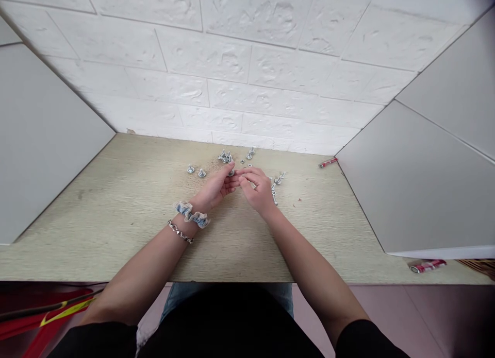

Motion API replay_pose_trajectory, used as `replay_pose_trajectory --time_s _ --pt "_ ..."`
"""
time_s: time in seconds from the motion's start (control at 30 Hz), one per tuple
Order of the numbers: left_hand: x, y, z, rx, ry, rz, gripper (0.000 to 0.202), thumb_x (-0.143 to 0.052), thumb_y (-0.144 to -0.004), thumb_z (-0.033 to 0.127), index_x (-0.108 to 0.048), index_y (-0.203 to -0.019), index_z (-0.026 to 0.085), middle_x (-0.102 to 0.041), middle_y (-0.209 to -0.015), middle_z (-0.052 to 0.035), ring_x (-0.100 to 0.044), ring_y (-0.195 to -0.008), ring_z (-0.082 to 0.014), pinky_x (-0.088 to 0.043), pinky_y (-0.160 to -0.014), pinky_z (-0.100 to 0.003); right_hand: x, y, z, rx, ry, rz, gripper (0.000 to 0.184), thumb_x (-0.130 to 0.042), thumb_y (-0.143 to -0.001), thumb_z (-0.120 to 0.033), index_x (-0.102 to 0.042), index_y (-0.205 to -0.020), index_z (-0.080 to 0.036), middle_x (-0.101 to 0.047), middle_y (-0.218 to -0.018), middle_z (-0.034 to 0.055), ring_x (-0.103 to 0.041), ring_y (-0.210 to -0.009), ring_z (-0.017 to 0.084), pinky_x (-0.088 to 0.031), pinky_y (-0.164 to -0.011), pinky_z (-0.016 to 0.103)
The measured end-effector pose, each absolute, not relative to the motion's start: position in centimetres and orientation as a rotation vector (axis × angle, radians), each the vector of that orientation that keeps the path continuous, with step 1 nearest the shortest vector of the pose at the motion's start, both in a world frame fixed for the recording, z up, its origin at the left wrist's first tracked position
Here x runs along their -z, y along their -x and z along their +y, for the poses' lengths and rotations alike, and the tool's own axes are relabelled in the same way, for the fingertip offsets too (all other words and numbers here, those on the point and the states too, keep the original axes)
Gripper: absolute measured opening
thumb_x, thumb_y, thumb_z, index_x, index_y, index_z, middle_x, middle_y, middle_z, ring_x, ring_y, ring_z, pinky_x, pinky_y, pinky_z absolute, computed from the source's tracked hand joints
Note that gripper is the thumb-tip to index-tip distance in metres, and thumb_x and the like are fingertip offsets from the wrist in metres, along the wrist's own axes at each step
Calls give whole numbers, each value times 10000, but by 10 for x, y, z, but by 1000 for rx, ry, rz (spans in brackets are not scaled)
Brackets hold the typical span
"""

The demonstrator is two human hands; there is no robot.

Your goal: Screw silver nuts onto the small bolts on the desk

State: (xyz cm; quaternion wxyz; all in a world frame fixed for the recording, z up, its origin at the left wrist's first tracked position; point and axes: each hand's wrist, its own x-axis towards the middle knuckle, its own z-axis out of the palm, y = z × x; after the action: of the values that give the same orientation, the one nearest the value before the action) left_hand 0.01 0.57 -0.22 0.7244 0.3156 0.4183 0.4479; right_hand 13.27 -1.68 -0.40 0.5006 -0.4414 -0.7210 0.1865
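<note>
My left hand (pixel 217 190) pinches a silver bolt (pixel 231 173) between thumb and fingers, palm turned inward, just above the table. Right beside it, the fingertips of my right hand (pixel 258 191) meet the left fingers. Those right fingers are pinched together, and whatever they hold is too small to make out. Behind the left hand lies a cluster of bolts (pixel 224 156). Two more bolts with washers stand to the left, a near one (pixel 201 173) and a farther one (pixel 191 168). Past the right hand are several long bolts (pixel 277 181), partly hidden by it.
Loose nuts (pixel 242 161) and a few bolts (pixel 250 153) lie near the white brick wall (pixel 270 111). Grey panels flank the wooden table (pixel 127 203). A red cylinder (pixel 328 163) rests by the right panel; another red cylinder (pixel 428 266) lies near the front edge.
</note>
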Motion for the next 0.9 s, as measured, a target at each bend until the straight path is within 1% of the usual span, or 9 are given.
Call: replay_pose_trajectory --time_s 0.1,0.2,0.3,0.47,0.63,0.77,0.9 --pt "2 -1 4 -1003 -723 897 384 -724 -682 502 -596 -717 142 -596 -630 4 -548 -544 -75 -438 -514 -169 4 -130 -19 -419 1018 -1701 189 -482 -799 -238 -572 -636 -206 -650 -823 43 -585 -853 186 -456 -835 351" --pt "2 -2 2 -997 -756 891 386 -745 -659 493 -590 -718 144 -596 -640 6 -546 -548 -77 -441 -516 -171 7 -127 -18 -391 997 -1709 108 -491 -776 -221 -535 -679 -210 -615 -797 35 -563 -833 185 -446 -816 347" --pt "4 -4 1 -932 -815 879 370 -692 -713 505 -611 -765 147 -628 -707 -16 -577 -599 -94 -448 -524 -174 9 -127 -17 -406 1030 -1722 43 -496 -763 -223 -537 -767 -210 -596 -823 37 -542 -833 187 -441 -816 346" --pt "9 -5 3 -894 -845 871 342 -588 -806 491 -625 -821 152 -655 -765 -39 -607 -653 -111 -460 -549 -178 10 -128 -16 -461 1083 -1747 82 -497 -766 -242 -538 -830 -212 -601 -893 49 -531 -912 201 -431 -868 357" --pt "9 -6 3 -892 -834 849 321 -573 -821 471 -619 -809 153 -658 -762 -45 -611 -646 -123 -462 -541 -192 12 -127 -15 -486 1119 -1754 72 -498 -770 -240 -524 -830 -210 -593 -910 52 -519 -906 201 -443 -837 349" --pt "8 -9 3 -884 -800 841 310 -507 -862 427 -629 -837 144 -656 -745 -53 -625 -676 -151 -485 -562 -217 15 -126 -14 -505 1129 -1814 86 -506 -769 -243 -513 -846 -205 -580 -899 55 -512 -887 209 -435 -841 366" --pt "7 -11 3 -918 -763 819 285 -441 -894 332 -592 -738 147 -629 -676 -33 -601 -628 -132 -491 -580 -216 17 -126 -12 -520 1167 -1925 132 -510 -766 -243 -505 -891 -200 -578 -926 58 -509 -907 222 -424 -861 385"
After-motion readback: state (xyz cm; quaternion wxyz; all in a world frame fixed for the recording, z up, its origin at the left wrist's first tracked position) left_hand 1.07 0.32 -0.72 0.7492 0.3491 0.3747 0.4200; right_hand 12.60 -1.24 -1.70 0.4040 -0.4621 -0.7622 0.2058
